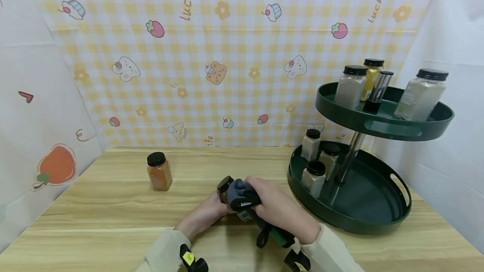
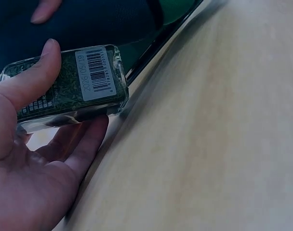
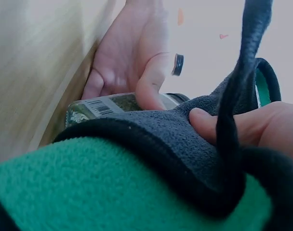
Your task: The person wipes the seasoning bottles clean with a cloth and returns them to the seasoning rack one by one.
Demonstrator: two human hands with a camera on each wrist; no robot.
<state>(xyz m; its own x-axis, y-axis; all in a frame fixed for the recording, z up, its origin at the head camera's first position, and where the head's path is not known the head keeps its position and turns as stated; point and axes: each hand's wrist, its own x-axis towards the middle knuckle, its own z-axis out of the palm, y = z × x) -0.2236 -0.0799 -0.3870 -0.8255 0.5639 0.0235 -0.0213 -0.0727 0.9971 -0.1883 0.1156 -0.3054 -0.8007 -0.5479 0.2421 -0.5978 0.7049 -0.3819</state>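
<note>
My left hand [image 1: 209, 213] grips a small glass jar [image 2: 67, 89] of green dried herbs, thumb across one face and fingers beneath. The jar lies tilted on its side, its barcode label towards the left wrist camera, and its black lid [image 1: 224, 183] shows past the cloth in the head view. A grey and green cloth [image 3: 84, 173] with black edging and a strap is bunched in my right hand [image 1: 277, 207]. Pressed along the jar, the cloth covers part of its lid end. In the right wrist view my right thumb lies on the grey side of the cloth.
A jar of orange-brown spice [image 1: 159, 175] with a black lid stands at the left. To the right rises a dark green two-tier rack [image 1: 368, 209]. Its upper tray [image 1: 389, 127] bears several jars, its lower tray three small black-lidded jars [image 1: 314, 178]. A patterned curtain hangs behind.
</note>
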